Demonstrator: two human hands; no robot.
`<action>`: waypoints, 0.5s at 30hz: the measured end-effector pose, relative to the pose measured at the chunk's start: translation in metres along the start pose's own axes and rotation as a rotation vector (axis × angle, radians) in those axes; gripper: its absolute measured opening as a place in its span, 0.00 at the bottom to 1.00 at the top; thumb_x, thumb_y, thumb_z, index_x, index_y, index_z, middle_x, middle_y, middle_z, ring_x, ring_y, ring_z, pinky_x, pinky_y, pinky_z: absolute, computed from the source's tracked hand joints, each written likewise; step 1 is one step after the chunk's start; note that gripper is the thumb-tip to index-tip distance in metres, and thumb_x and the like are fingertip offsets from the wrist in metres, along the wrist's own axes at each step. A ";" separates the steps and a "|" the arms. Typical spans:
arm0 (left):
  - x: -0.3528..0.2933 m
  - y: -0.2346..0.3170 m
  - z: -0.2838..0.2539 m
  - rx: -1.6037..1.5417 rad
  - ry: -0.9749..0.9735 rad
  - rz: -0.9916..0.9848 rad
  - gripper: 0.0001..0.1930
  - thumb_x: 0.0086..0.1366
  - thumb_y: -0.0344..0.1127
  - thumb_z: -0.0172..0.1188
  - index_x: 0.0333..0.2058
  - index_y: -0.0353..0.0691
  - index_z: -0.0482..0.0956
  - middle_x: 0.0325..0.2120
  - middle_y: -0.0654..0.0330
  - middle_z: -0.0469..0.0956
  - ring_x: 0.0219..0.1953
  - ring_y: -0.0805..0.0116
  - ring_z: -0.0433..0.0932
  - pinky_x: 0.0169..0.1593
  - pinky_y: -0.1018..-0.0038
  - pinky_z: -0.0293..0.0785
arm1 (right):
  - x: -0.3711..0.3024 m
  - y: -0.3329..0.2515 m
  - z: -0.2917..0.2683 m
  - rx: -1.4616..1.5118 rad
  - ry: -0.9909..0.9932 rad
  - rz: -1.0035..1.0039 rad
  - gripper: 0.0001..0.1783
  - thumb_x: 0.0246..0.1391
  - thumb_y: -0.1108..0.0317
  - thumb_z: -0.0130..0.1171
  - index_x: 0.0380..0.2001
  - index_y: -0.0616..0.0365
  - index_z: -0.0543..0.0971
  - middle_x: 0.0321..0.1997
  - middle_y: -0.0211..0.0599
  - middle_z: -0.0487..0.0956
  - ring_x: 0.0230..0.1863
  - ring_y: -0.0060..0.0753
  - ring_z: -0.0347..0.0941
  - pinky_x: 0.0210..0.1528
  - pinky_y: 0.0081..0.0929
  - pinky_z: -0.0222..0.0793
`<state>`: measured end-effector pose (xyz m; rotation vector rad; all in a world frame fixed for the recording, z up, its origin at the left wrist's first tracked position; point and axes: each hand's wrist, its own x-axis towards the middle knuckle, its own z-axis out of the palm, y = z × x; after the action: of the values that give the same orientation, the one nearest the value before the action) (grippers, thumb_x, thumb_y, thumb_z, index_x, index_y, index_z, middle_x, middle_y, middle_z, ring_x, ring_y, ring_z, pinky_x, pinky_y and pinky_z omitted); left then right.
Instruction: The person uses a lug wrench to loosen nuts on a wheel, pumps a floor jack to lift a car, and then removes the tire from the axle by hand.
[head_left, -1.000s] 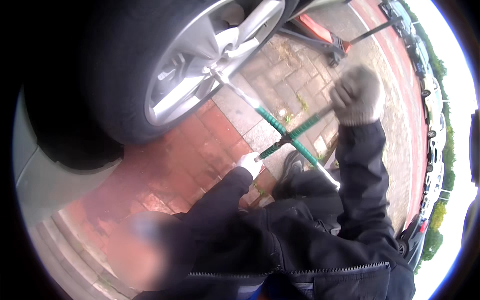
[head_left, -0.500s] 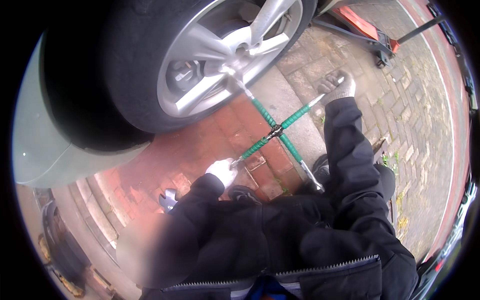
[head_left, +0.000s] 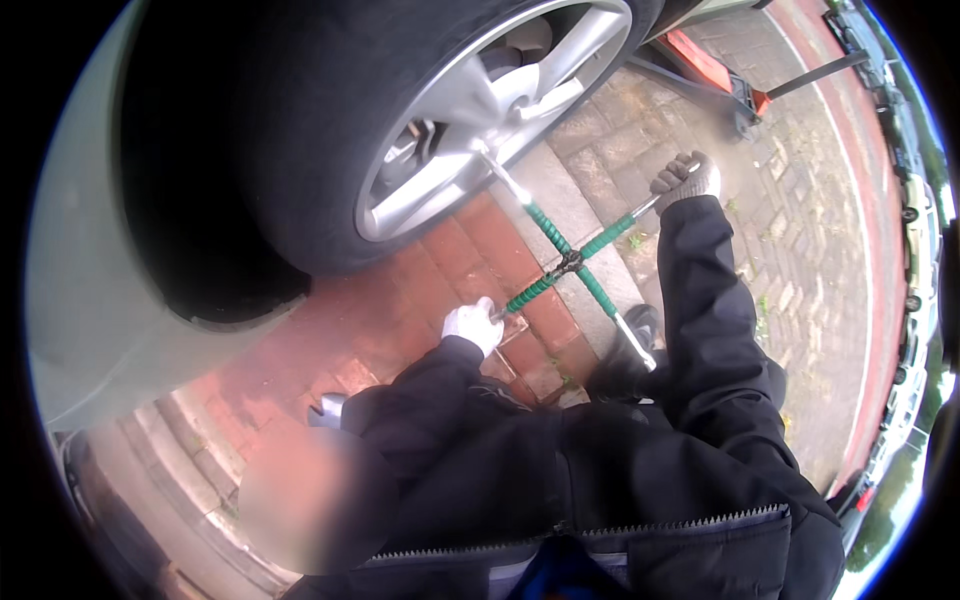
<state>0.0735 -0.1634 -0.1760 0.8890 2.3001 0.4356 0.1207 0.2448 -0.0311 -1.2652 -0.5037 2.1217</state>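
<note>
A four-way lug wrench [head_left: 571, 260] with green-wrapped arms stretches between my two gloved hands. Its far socket end meets the hub area of a silver alloy wheel [head_left: 470, 150] inside a black tyre [head_left: 310, 130]. Around the tip of the wrench's left arm my left hand [head_left: 474, 326], in a white glove, is closed. My right hand [head_left: 688, 178], in a greyish, dirtier glove, grips the end of the opposite arm. The fourth arm points back toward my knees, held by neither hand.
A red floor jack [head_left: 700, 65] with a long dark handle stands beyond the wheel at the right. Red bricks, a pale kerb strip [head_left: 590, 220] and paving lie below. A blurred round shape [head_left: 315, 500] is at lower left. Parked cars [head_left: 905, 330] line the far right.
The view has shifted, so the wheel and jack sit differently in the picture. Both hands keep hold of the wrench, whose cross appears slightly farther right.
</note>
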 end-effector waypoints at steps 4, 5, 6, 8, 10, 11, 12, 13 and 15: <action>0.023 -0.022 0.037 -0.104 0.040 0.067 0.11 0.57 0.44 0.61 0.32 0.44 0.77 0.27 0.49 0.82 0.34 0.47 0.82 0.40 0.55 0.77 | -0.048 0.007 0.021 -0.066 -0.036 -0.134 0.16 0.61 0.55 0.44 0.20 0.46 0.62 0.12 0.20 0.52 0.10 0.22 0.45 0.15 0.25 0.43; 0.037 -0.021 0.050 -0.135 0.094 0.120 0.09 0.56 0.42 0.61 0.31 0.44 0.77 0.26 0.49 0.82 0.33 0.47 0.82 0.40 0.55 0.77 | -0.069 0.010 0.031 -0.092 -0.028 -0.193 0.16 0.61 0.56 0.45 0.20 0.46 0.62 0.12 0.19 0.53 0.11 0.22 0.45 0.15 0.25 0.43; 0.050 -0.016 0.063 -0.165 0.141 0.170 0.07 0.56 0.39 0.61 0.30 0.45 0.76 0.25 0.49 0.81 0.33 0.47 0.82 0.39 0.56 0.77 | -0.093 0.016 0.039 -0.117 -0.012 -0.251 0.16 0.61 0.56 0.45 0.20 0.46 0.62 0.12 0.19 0.53 0.11 0.22 0.46 0.15 0.26 0.44; 0.089 0.004 0.087 -0.191 0.230 0.219 0.07 0.55 0.40 0.62 0.27 0.46 0.78 0.23 0.55 0.81 0.29 0.49 0.81 0.35 0.57 0.76 | -0.146 0.038 0.050 -0.116 -0.131 -0.460 0.16 0.60 0.59 0.47 0.19 0.49 0.64 0.12 0.23 0.57 0.12 0.23 0.50 0.16 0.25 0.47; 0.133 0.047 0.111 -0.092 0.411 0.243 0.08 0.57 0.40 0.60 0.30 0.43 0.81 0.24 0.52 0.81 0.32 0.48 0.81 0.37 0.57 0.76 | -0.195 0.068 0.044 -0.542 -0.272 -0.714 0.15 0.59 0.60 0.48 0.20 0.54 0.67 0.13 0.28 0.62 0.13 0.23 0.56 0.17 0.24 0.51; 0.141 0.060 0.119 -0.261 0.291 0.195 0.10 0.57 0.40 0.59 0.34 0.41 0.81 0.27 0.49 0.81 0.35 0.46 0.81 0.39 0.56 0.76 | -0.216 0.079 0.039 -0.628 -0.407 -0.701 0.15 0.59 0.61 0.49 0.21 0.56 0.69 0.14 0.30 0.64 0.14 0.23 0.58 0.18 0.24 0.53; 0.141 0.070 0.125 -0.423 0.154 0.149 0.13 0.58 0.40 0.58 0.37 0.39 0.82 0.30 0.47 0.82 0.37 0.45 0.80 0.41 0.55 0.76 | -0.231 0.080 0.035 -0.664 -0.412 -0.496 0.16 0.59 0.60 0.50 0.22 0.59 0.71 0.15 0.33 0.66 0.15 0.23 0.61 0.18 0.24 0.55; 0.129 0.078 0.132 -0.301 0.191 0.109 0.16 0.55 0.46 0.65 0.31 0.37 0.81 0.27 0.47 0.81 0.33 0.43 0.79 0.37 0.54 0.74 | -0.233 0.068 0.032 -0.817 -0.461 -0.710 0.16 0.60 0.59 0.51 0.23 0.59 0.73 0.15 0.32 0.66 0.16 0.22 0.63 0.18 0.23 0.57; 0.099 0.085 0.137 -0.416 -0.029 0.089 0.20 0.61 0.53 0.62 0.32 0.39 0.83 0.27 0.45 0.81 0.34 0.42 0.79 0.38 0.55 0.73 | -0.224 0.037 0.026 -0.471 -0.424 -0.601 0.15 0.60 0.63 0.47 0.20 0.55 0.69 0.12 0.27 0.65 0.12 0.22 0.59 0.15 0.23 0.54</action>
<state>0.1476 -0.0233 -0.2797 0.7800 2.0399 0.8942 0.1663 0.0671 0.1045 -0.7282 -1.4351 1.7821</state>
